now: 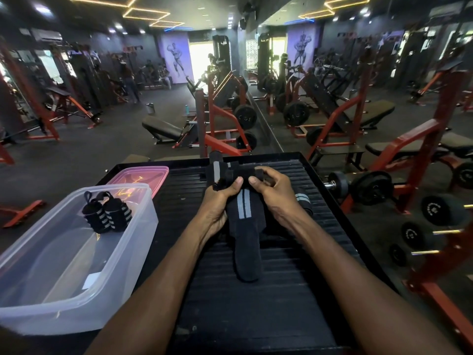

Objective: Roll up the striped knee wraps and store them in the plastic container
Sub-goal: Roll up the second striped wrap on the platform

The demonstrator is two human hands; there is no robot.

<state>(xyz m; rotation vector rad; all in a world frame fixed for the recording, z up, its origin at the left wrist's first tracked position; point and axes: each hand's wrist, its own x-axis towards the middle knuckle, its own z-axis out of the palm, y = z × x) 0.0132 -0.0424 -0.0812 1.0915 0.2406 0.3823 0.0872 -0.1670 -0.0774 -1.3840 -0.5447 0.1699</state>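
Wrap point(244, 221) black, grey-striped, seemingly half-rolled.

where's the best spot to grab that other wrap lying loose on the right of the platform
Probably its near end: the loose wrap lies flat on the ribbed platform, just right of the right hand, striped part showing and nothing resting on it. Come from above with the right hand and pinch across the width; its far end is hidden behind that hand.

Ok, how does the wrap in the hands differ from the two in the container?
The wrap in the hands is mostly unrolled, its tail trailing over the black platform; the two stored wraps are tight rolls, side by side inside the clear container. All are black with grey stripes.
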